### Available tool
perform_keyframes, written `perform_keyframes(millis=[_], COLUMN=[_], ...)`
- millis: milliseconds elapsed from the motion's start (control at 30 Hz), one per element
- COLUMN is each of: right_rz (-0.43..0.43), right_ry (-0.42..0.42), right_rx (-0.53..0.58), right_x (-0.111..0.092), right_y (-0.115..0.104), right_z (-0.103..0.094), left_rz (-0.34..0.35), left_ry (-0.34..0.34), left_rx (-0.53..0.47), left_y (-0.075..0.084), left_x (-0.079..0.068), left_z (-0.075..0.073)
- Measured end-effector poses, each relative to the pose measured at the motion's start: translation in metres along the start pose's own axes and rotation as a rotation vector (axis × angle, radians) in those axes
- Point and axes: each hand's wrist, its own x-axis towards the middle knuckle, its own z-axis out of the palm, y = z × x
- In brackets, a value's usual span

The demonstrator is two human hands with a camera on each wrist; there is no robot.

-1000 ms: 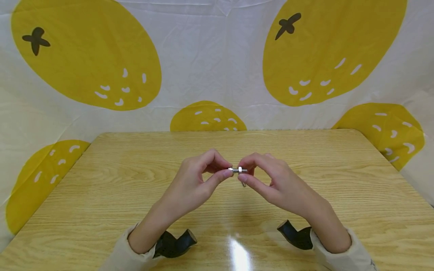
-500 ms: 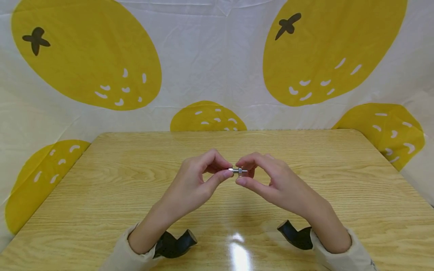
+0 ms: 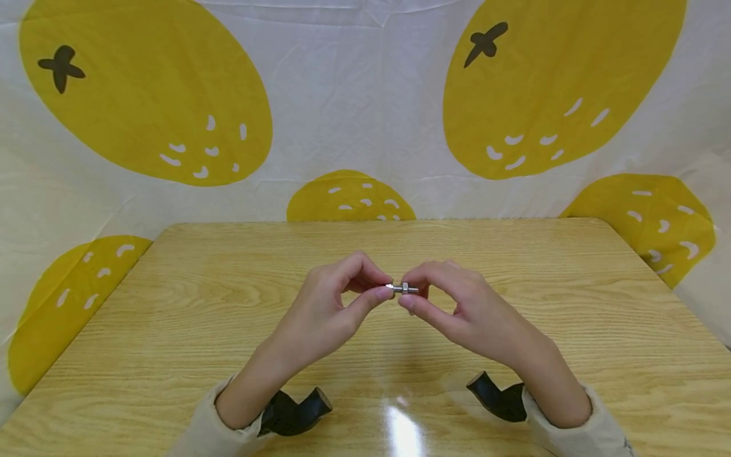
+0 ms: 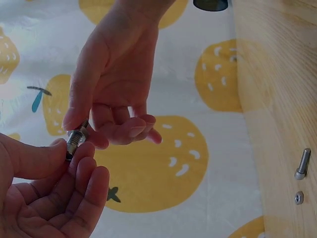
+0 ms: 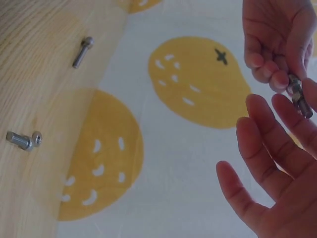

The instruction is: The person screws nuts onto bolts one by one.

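Observation:
Above the middle of the table, my left hand [image 3: 331, 298] pinches the head end of a silver bolt [image 3: 398, 289] between thumb and forefinger, its shank pointing right. A hex nut [image 3: 405, 288] sits partway along the shank, with bare thread past it. My right hand [image 3: 457, 298] has thumb and forefinger at either side of this nut, pinching it; its other fingers fan out loosely in the right wrist view. The left wrist view shows the nut and bolt [image 4: 73, 144] between both hands' fingertips.
On the wooden table [image 3: 228, 266] lie loose fasteners: in the right wrist view a socket-head bolt [image 5: 83, 51], a shorter thick bolt [image 5: 20, 140] and a nut [image 5: 37, 138] beside it. A fruit-printed cloth [image 3: 354, 95] hangs behind. Black curved wrist mounts [image 3: 297, 411] project from both sleeves.
My right thumb and forefinger came off the nut, spread apart, and have closed back in on it. My left hand has stayed in place with the bolt.

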Motion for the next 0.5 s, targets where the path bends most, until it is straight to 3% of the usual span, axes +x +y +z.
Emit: perform_keyframes(millis=[267, 500], right_rz=[-0.012, 0.049], right_ry=[0.023, 0.011], right_rx=[-0.051, 0.008], right_x=[-0.0003, -0.0004], right_y=[0.0027, 0.0005], right_z=[0.0015, 0.0009], left_rz=[-0.011, -0.006], left_ry=[-0.006, -0.001], left_rx=[-0.007, 0.0], left_y=[0.0011, 0.001], left_x=[-0.0003, -0.0002], left_z=[0.0005, 0.0002])
